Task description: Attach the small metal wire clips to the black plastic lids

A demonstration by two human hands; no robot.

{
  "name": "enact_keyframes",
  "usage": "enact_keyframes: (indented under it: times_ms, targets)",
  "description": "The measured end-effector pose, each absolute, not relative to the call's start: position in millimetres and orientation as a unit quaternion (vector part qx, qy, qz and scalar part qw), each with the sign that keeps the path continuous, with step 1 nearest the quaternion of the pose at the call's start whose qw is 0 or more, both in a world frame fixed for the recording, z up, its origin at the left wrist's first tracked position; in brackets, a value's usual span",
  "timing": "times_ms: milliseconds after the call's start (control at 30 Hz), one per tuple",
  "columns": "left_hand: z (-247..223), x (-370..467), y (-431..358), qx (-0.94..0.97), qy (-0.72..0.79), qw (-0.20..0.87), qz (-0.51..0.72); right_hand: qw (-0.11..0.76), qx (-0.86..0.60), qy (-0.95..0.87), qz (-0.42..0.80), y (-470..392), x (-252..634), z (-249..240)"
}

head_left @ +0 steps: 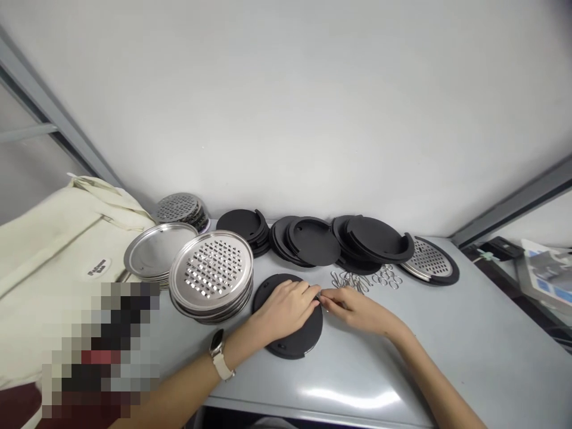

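Note:
A round black disc [297,342] lies on the grey table in front of me. My left hand [288,307] rests across its upper part, fingers bent together at the disc's right edge, with a watch on the wrist. My right hand [351,307] meets it there, thumb and index finger pinched at the rim on something too small to make out. Just behind my right hand are loose metal clips [351,281] and metal rings [388,275]. To the left of the disc stands a stack of round metal grater plates [214,271].
Plain metal plates [158,250] and more grater plates [179,207] stand at the left. Stacked black discs [315,241] line the wall. A grater plate in a black holder [431,261] is at the right. A cream cloth [58,250] hangs at the left.

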State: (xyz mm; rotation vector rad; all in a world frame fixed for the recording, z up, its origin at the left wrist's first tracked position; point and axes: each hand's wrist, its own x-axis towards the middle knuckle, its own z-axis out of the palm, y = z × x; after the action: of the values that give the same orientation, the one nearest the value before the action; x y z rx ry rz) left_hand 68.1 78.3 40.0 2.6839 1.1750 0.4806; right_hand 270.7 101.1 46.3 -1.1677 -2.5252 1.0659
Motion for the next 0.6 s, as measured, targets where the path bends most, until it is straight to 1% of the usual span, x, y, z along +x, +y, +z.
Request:
enact_keyframes:
  times_ms: [100,267,433,600]
  targets:
    - [39.0,67.3,78.2,0.911,0.373,0.069,0.161,0.07,-0.389,-0.844,0.364,100.1,272.1,48.8]
    - [37.4,66.4,79.5,0.913,0.365,0.073,0.168,0.072,-0.381,-0.839,0.382,102.1,273.6,47.4]
    - [36.0,66.1,79.1,0.913,0.364,0.063,0.173,0.062,-0.373,-0.823,0.423,104.6,275.5,44.5]
    - [33.1,66.2,78.0,0.911,0.364,0.058,0.185,0.058,-0.379,-0.827,0.411,103.8,273.3,44.3]
